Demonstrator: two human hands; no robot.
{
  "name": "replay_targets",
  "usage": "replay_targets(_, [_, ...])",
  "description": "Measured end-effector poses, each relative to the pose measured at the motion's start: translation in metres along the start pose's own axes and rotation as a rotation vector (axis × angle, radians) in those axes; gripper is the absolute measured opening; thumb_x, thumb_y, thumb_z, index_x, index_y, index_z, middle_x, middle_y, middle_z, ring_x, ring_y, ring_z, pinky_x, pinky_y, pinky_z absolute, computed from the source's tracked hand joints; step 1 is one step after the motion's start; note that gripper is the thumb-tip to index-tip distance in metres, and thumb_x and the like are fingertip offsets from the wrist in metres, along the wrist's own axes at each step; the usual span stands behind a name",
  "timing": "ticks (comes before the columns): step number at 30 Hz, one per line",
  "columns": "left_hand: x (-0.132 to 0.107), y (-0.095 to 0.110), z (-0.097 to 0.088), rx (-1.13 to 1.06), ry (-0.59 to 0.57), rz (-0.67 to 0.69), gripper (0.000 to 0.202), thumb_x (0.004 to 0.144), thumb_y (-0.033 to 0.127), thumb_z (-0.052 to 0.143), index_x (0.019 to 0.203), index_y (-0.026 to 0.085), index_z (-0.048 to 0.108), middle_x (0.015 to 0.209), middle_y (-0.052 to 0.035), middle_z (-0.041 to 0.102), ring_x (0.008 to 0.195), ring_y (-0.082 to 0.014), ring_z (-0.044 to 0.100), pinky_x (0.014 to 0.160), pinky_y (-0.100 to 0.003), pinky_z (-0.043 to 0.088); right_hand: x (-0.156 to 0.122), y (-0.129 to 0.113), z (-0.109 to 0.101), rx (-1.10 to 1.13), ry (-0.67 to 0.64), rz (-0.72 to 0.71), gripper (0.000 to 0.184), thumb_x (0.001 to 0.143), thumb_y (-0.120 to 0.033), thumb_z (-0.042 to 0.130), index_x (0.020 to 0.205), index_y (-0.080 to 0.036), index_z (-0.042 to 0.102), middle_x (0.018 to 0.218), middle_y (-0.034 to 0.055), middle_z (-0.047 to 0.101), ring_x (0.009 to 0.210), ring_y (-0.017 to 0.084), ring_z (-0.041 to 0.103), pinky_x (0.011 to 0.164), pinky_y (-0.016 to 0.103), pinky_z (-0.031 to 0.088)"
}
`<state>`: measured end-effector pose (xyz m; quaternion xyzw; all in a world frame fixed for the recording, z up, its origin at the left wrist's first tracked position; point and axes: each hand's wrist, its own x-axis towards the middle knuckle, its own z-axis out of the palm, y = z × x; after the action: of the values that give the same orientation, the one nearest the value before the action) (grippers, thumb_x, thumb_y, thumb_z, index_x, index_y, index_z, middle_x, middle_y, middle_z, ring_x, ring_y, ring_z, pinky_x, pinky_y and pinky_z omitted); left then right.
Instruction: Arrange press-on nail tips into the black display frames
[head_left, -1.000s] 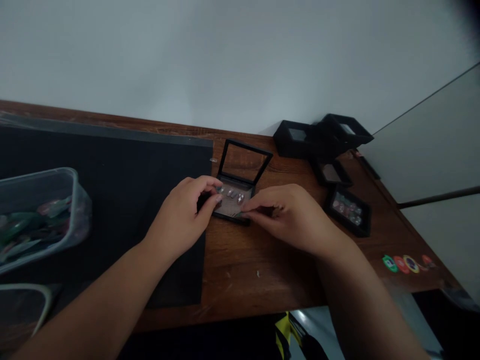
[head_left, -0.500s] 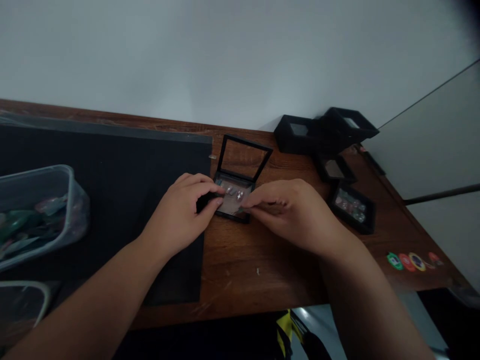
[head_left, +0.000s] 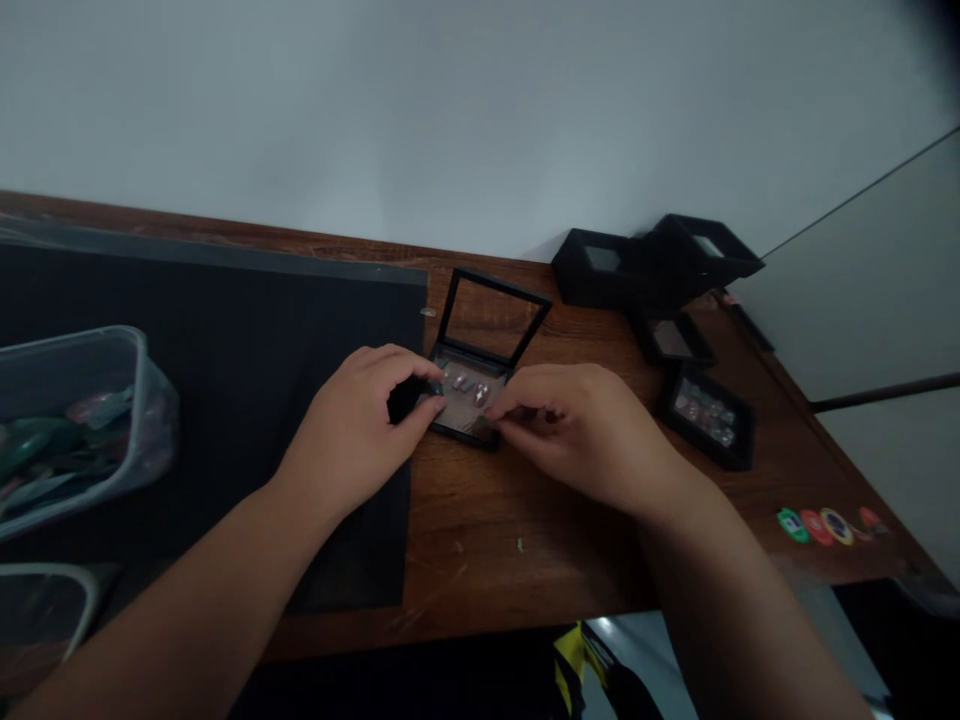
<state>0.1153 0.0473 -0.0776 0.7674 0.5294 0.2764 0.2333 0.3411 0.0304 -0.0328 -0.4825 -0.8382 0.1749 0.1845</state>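
A small black display box [head_left: 463, 436] stands on the wooden table with its windowed lid [head_left: 537, 330] raised. Inside lie several small shiny pinkish pieces [head_left: 481, 395] that look like press-on nails. My left hand [head_left: 356, 415] grips the box's left side between thumb and fingers. At the right side of the box, the thumb and forefinger of my right hand [head_left: 585, 425] are pinched together over the insert. Whatever sits between those fingertips is too small or hidden to make out.
On the left, a clear plastic tub [head_left: 142, 400] of greenish and pink packets stands on a black mat [head_left: 300, 300]. A second container [head_left: 86, 600] is nearer me. More black boxes [head_left: 600, 270] sit at back right, one holding shiny pieces [head_left: 705, 415]. Colourful round stickers [head_left: 814, 525] mark the right edge.
The right fingertips have shifted slightly at the box's right side, and the left fingers have drawn back a little, showing more of the shiny pieces. The box stays in place.
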Motion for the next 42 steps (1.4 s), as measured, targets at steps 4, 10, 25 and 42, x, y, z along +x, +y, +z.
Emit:
replay_targets(4, [0.001, 0.0, -0.001, 0.002, 0.013, -0.068, 0.016, 0.084, 0.036, 0.072, 0.098, 0.028, 0.072, 0.102, 0.0, 0.069, 0.102, -0.0235, 0.06, 0.086, -0.039, 0.05, 0.0, -0.002, 0.001, -0.001, -0.05, -0.022, 0.02, 0.081, -0.006, 0.066, 0.084, -0.024, 0.075, 0.087, -0.0018, 0.075, 0.078, 0.015, 0.068, 0.066, 0.024, 0.044])
replay_targets(10, [0.0, -0.002, -0.002, 0.023, -0.01, -0.022, 0.02, 0.089, 0.039, 0.067, 0.104, 0.027, 0.073, 0.104, -0.0014, 0.07, 0.102, -0.0245, 0.059, 0.091, -0.044, 0.049, 0.0, -0.004, -0.001, 0.035, -0.131, -0.019, 0.017, 0.083, -0.011, 0.071, 0.088, -0.026, 0.078, 0.093, -0.0023, 0.078, 0.082, 0.016, 0.07, 0.069, 0.024, 0.047])
replay_targets(25, [-0.004, -0.005, -0.002, 0.044, -0.058, 0.027, 0.03, 0.097, 0.039, 0.053, 0.119, 0.027, 0.07, 0.115, -0.0044, 0.07, 0.105, -0.0265, 0.058, 0.095, -0.048, 0.049, 0.0, -0.001, 0.0, 0.054, -0.165, -0.006, 0.015, 0.082, -0.018, 0.077, 0.094, -0.027, 0.079, 0.098, -0.0013, 0.079, 0.089, 0.018, 0.072, 0.074, 0.027, 0.051])
replay_targets(42, [-0.013, 0.002, -0.001, 0.138, -0.06, 0.142, 0.031, 0.097, 0.033, 0.054, 0.12, 0.025, 0.072, 0.108, -0.0044, 0.07, 0.099, -0.0246, 0.059, 0.086, -0.043, 0.051, 0.005, -0.01, 0.029, 0.046, 0.205, -0.028, 0.012, 0.088, -0.018, 0.064, 0.088, -0.023, 0.075, 0.086, -0.0024, 0.079, 0.073, 0.012, 0.07, 0.064, 0.022, 0.045])
